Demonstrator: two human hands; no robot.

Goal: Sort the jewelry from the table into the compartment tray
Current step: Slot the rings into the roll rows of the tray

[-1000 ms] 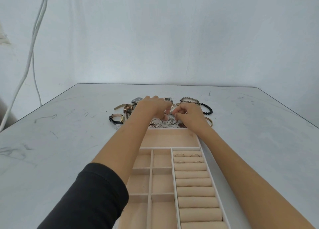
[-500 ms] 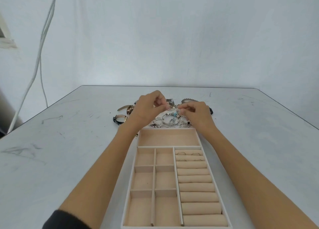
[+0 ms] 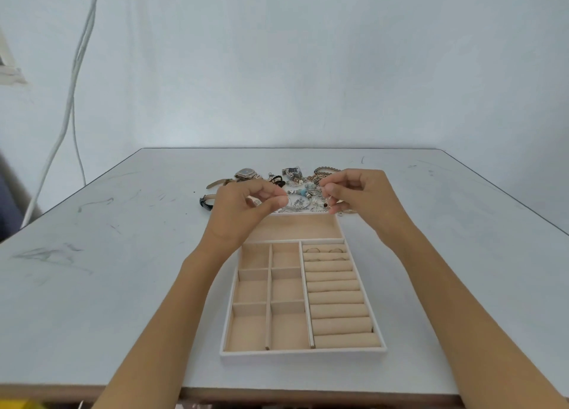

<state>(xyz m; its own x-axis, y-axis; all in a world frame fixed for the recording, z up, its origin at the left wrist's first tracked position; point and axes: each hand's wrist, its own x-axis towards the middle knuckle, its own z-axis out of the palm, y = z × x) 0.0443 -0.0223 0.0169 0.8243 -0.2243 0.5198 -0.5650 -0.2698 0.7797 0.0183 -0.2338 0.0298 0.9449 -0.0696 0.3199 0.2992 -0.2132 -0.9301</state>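
Observation:
A beige compartment tray [image 3: 303, 353] lies on the table in front of me, with small square cells at left, ring rolls at right and one wide cell at the far end. A few rings [image 3: 324, 251] sit in the top ring rolls. Behind the tray lies a jewelry pile [image 3: 292, 177] of watches, bracelets and chains. My left hand [image 3: 246, 205] and my right hand [image 3: 357, 193] hover above the tray's far edge, each pinching an end of a silver charm bracelet [image 3: 303, 197] with a blue bead, stretched between them.
A watch with a dark strap [image 3: 205, 202] lies left of the pile. The grey table [image 3: 92, 270] is scuffed, and its front edge runs just below the tray. White cables [image 3: 74, 79] hang down the wall at the left.
Both hands have lifted out of the pile and drawn apart toward me, carrying the charm bracelet up over the tray's far edge. The view has pulled back from the table.

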